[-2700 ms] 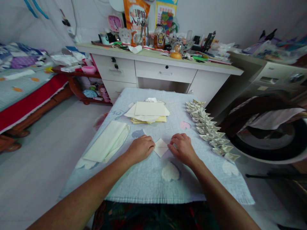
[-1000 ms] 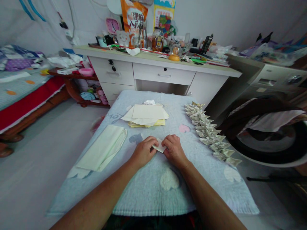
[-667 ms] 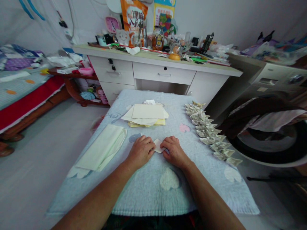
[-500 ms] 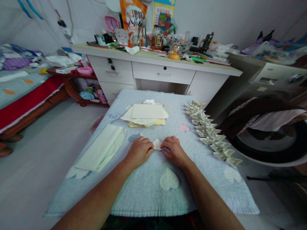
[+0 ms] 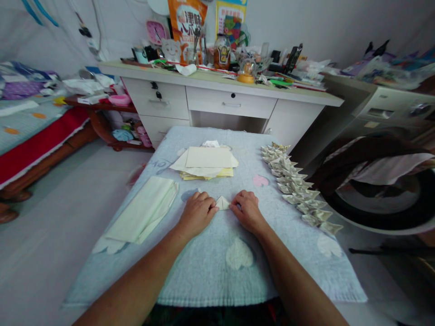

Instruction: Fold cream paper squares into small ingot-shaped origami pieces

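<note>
A small folded piece of paper (image 5: 223,203), pale and roughly triangular with a crease down its middle, lies low over the cloth between my hands. My left hand (image 5: 200,210) pinches its left corner, fingers curled. On the other side, my right hand (image 5: 247,209) is closed at the right corner. Just beyond them sits a stack of cream and yellow paper sheets (image 5: 208,157). To the left rests a folded pale green sheet bundle (image 5: 142,210). Folded paper boats (image 5: 295,185) stand in a long slanting row on the right.
A light blue cloth with heart patterns (image 5: 204,276) covers the table. Behind it stands a white desk (image 5: 231,103) crowded with a jar, packets and a pink clock (image 5: 156,32). A washing machine (image 5: 390,108) is at right, a bed (image 5: 34,122) at left.
The paper between my hands now shows a crease down its middle and a flatter triangular shape. My right hand has shifted slightly right, to the paper's corner.
</note>
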`<state>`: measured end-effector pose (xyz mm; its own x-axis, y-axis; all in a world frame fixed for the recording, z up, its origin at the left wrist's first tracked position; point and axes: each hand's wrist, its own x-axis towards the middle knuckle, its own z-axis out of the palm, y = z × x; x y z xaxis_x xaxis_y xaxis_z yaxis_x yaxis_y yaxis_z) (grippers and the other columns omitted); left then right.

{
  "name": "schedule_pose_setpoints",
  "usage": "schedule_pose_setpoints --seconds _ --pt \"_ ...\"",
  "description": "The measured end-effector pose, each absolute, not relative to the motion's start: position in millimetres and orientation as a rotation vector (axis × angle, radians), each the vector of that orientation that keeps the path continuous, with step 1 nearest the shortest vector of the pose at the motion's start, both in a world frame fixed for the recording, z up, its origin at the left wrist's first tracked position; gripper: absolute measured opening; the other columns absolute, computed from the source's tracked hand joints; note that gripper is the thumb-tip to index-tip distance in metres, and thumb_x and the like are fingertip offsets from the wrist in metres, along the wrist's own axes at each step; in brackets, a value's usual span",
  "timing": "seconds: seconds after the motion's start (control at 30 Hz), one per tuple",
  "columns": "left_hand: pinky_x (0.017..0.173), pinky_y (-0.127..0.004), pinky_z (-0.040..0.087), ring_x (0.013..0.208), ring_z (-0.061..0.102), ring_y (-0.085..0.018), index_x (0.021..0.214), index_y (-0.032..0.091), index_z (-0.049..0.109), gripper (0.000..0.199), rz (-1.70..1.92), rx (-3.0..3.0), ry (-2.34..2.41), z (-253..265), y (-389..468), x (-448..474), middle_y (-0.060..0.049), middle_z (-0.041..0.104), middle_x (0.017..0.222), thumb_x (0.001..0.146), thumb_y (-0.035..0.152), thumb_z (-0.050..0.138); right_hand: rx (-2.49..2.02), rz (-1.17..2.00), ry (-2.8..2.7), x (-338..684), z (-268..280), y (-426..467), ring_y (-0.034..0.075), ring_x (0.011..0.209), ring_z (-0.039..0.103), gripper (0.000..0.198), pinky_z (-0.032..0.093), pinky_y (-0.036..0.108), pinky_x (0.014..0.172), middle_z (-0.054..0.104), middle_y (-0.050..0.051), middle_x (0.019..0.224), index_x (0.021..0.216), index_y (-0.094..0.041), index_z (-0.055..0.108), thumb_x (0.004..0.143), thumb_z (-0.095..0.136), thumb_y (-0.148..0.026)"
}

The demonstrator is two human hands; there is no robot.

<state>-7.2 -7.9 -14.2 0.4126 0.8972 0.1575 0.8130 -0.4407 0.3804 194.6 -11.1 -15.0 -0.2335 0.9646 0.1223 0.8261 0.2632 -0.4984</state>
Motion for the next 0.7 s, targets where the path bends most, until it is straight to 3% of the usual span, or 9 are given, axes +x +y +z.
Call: schedule_pose_setpoints --seconds 0.7 --pt "0.077 -0.039 0.037 0.092 0.048 -0.027 0.081 0.018 0.063 0.019 0.364 2.548 1.747 -18.1 -11.1 -0.3 -0.010 0.058 0.091 0.089 0.032 0.052 -1.786 0.358 -2.064 187.6 -16.8 -11.8 0.023 0.092 0.044 0.014 0.029 0.034 0.075 0.056 0.007 0.092 0.073 -0.018 0.064 0.082 0.063 -0.030"
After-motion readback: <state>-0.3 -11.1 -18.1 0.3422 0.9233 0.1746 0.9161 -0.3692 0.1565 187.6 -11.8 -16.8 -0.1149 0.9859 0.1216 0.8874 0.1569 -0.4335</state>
